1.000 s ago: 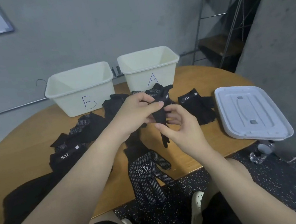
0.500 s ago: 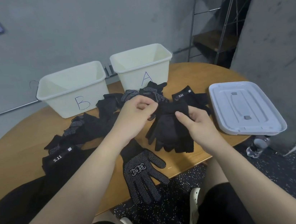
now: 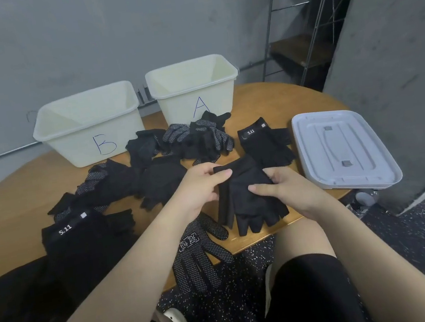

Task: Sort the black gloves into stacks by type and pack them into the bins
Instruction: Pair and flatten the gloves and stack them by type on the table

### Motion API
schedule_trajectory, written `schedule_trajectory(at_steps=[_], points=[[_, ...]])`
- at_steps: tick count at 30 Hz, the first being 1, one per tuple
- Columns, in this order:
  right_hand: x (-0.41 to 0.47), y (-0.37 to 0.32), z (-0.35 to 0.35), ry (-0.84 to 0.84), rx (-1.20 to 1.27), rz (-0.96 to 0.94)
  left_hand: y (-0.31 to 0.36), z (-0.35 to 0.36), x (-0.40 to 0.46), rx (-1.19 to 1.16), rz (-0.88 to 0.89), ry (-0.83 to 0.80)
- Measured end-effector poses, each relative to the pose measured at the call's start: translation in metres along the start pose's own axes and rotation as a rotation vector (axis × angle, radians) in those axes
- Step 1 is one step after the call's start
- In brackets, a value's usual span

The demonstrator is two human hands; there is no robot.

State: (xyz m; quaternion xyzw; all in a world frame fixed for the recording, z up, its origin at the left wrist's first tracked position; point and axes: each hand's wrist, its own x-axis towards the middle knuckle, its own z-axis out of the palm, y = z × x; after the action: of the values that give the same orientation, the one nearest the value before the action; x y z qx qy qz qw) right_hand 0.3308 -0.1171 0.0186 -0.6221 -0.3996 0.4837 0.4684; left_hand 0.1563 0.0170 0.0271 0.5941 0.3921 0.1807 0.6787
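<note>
A plain black fingerless glove (image 3: pixel 251 196) lies flat near the table's front edge, fingers toward me. My left hand (image 3: pixel 198 187) pinches its cuff at the upper left. My right hand (image 3: pixel 282 189) grips its right side, thumb on top. A dotted full-finger glove (image 3: pixel 199 257) hangs over the front edge just below my left hand. A 5.11 fingerless glove (image 3: pixel 265 143) lies to the right, another 5.11 glove (image 3: pixel 75 233) at the left. Dotted gloves (image 3: pixel 203 137) are piled before bin A (image 3: pixel 194 90). Bin B (image 3: pixel 87 123) stands to its left; both look empty.
A white bin lid (image 3: pixel 342 149) lies upside down on the right end of the round wooden table (image 3: pixel 21 191). More black gloves (image 3: pixel 116 181) are strewn across the left half. A metal shelf (image 3: pixel 304 27) and a concrete pillar (image 3: pixel 394 55) stand at the right.
The glove was bunched in the air between both hands a second ago; now it is spread out and laid flat on the table, both hands lower and nearer the front edge.
</note>
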Motion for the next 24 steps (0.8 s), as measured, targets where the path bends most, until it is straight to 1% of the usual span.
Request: schedule_trajectory(at_steps=[2,4,7,9,12,14,15,17,19,20,22,24], points=[[0.005,0.013,-0.004,0.055,-0.045,0.026,-0.008,0.002,0.008,-0.014,-0.009,0.046],[0.012,0.028,-0.008,0.145,-0.075,0.031,-0.015,0.003,0.014,0.067,-0.011,0.071],[0.018,0.039,-0.010,0.276,-0.154,0.034,-0.022,-0.001,0.026,0.335,0.032,0.098],[0.021,0.042,-0.010,0.334,-0.242,0.035,-0.025,-0.005,0.032,0.527,0.080,0.117],[0.024,0.048,-0.010,0.380,-0.394,0.008,-0.032,-0.009,0.039,0.728,0.134,0.154],[0.023,0.053,-0.010,0.385,-0.502,-0.035,-0.038,-0.010,0.040,0.847,0.162,0.150],[0.021,0.055,-0.010,0.379,-0.562,-0.069,-0.040,-0.011,0.040,0.921,0.195,0.137],[0.013,0.059,-0.007,0.364,-0.713,-0.180,-0.043,-0.011,0.038,1.102,0.335,0.080],[0.006,0.065,0.002,0.355,-0.862,-0.279,-0.043,-0.008,0.036,1.234,0.488,-0.021],[0.003,0.069,0.007,0.353,-0.913,-0.295,-0.044,-0.005,0.035,1.285,0.527,-0.084],[0.002,0.075,0.019,0.343,-0.973,-0.282,-0.048,0.000,0.036,1.378,0.523,-0.197],[0.005,0.079,0.030,0.302,-1.022,-0.238,-0.055,0.002,0.040,1.440,0.482,-0.271]])
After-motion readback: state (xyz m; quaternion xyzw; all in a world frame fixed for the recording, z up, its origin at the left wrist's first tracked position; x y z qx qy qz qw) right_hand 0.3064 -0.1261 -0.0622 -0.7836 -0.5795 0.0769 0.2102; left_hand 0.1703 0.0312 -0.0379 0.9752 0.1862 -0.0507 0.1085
